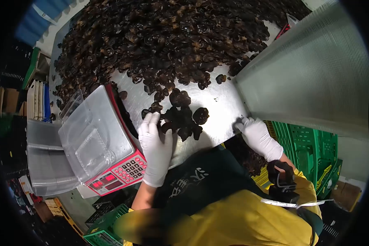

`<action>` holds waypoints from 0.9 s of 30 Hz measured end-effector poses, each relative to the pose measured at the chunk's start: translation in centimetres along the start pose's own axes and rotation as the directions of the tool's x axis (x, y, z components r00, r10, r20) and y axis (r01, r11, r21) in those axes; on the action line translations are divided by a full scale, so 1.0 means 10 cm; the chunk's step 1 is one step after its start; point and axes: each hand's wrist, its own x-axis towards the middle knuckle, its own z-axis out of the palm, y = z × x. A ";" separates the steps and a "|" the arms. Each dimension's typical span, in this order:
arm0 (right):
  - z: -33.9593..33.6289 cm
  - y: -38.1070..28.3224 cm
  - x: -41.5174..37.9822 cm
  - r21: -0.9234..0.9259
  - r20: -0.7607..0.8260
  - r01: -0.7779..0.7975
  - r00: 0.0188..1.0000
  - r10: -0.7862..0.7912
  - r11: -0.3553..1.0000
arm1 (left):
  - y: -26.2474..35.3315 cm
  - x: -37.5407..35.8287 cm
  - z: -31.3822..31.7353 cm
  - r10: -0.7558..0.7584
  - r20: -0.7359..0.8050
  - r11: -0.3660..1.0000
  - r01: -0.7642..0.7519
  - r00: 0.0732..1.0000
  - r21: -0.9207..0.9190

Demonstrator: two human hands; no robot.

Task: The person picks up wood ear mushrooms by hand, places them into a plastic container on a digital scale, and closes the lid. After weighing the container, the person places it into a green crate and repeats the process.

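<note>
My left hand [155, 149], in a white glove, lies with fingers stretched out at the left edge of a small cluster of dark wood ear mushrooms [180, 119] on the metal table [221, 98]. Its fingertips touch the pieces there. My right hand [259, 137], also gloved, is at the table's right front edge with its fingers drawn together. A dark patch shows at those fingertips; I cannot tell what they hold. Beyond the cluster, a large heap of wood ear mushrooms [164, 41] covers the back of the table.
At left stands a red scale [123, 172] with a clear plastic tray [94, 143] on top. Stacked clear trays [49, 160] sit beside it; a tall stack of clear trays [311, 78] leans in from the right. Green crates [303, 143] and a yellow crate [263, 178] with dark pieces are below.
</note>
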 end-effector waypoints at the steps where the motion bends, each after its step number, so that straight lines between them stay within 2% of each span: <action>1: -0.03 -0.05 0.11 0.080 -0.179 0.008 0.984 0.007 0.997 | -0.02 -0.04 0.09 -0.096 0.028 0.995 0.095 0.995 0.023; 2: -0.05 -0.10 0.23 0.155 -0.352 0.033 0.936 0.024 0.987 | -0.04 -0.06 0.18 -0.122 0.024 0.990 0.120 0.992 0.078; 3: -0.06 -0.11 0.36 0.256 -0.309 -0.002 0.947 0.084 0.967 | -0.04 -0.06 0.29 -0.184 0.011 0.975 0.181 0.983 0.132; 5: 0.16 -0.12 0.65 0.218 -0.401 0.031 0.914 0.060 0.976 | -0.07 -0.09 0.45 -0.247 -0.015 0.952 0.246 0.969 0.185; 7: 0.29 -0.13 0.73 0.200 -0.424 0.053 0.905 0.038 0.978 | -0.12 -0.14 0.51 -0.294 0.058 0.947 0.283 0.954 0.155; 9: 0.32 -0.13 0.72 -0.031 -0.434 0.154 0.888 -0.152 0.988 | -0.15 -0.19 0.50 -0.259 0.097 0.964 0.250 0.961 0.095; 10: 0.21 -0.16 0.66 -0.030 -0.434 0.156 0.888 -0.153 0.987 | -0.17 -0.22 0.48 -0.214 0.142 0.977 0.212 0.967 0.029; 11: 0.02 -0.18 0.56 -0.078 -0.121 -0.014 0.993 0.004 0.997 | -0.17 -0.25 0.45 -0.147 0.150 0.989 0.148 0.978 0.010; 12: -0.08 -0.18 0.46 -0.178 0.194 -0.155 0.963 0.189 0.972 | -0.17 -0.27 0.44 -0.152 0.147 0.988 0.152 0.977 0.011; 13: -0.03 -0.08 0.31 -0.127 -0.018 -0.070 0.998 0.068 0.989 | -0.18 -0.29 0.45 -0.148 0.173 0.984 0.162 0.974 -0.072; 14: 0.01 0.00 0.22 -0.096 -0.236 0.027 0.970 -0.049 0.995 | -0.18 -0.29 0.45 -0.139 0.195 0.973 0.171 0.971 -0.155; 15: -0.04 -0.02 0.29 -0.118 -0.219 -0.018 0.976 -0.008 0.993 | -0.14 -0.30 0.45 -0.139 0.191 0.975 0.168 0.972 -0.145; 16: -0.12 -0.08 0.41 -0.038 -0.216 -0.086 0.973 0.076 0.996 | -0.12 -0.30 0.47 -0.145 0.187 0.976 0.172 0.972 -0.137; 20: 0.06 -0.06 1.20 0.092 -0.519 -0.153 0.836 0.178 0.984 | -0.07 -0.30 0.48 -0.158 0.127 0.978 0.173 0.979 -0.114; 22: 0.19 -0.02 1.44 0.071 -0.409 -0.275 0.869 0.280 0.959 | -0.06 -0.30 0.42 -0.202 0.129 0.966 0.219 0.971 -0.139; 24: 0.32 0.07 1.55 0.112 -0.396 -0.346 0.844 0.361 0.932 | -0.06 -0.28 0.35 -0.250 0.147 0.950 0.272 0.957 -0.156; 26: 0.32 0.12 1.46 0.178 -0.513 -0.242 0.804 0.300 0.954 | -0.10 -0.25 0.32 -0.213 0.076 0.976 0.215 0.974 -0.020; 27: 0.22 0.05 1.41 0.254 -0.548 -0.212 0.773 0.321 0.944 | -0.13 -0.20 0.35 -0.222 0.023 0.974 0.222 0.975 -0.033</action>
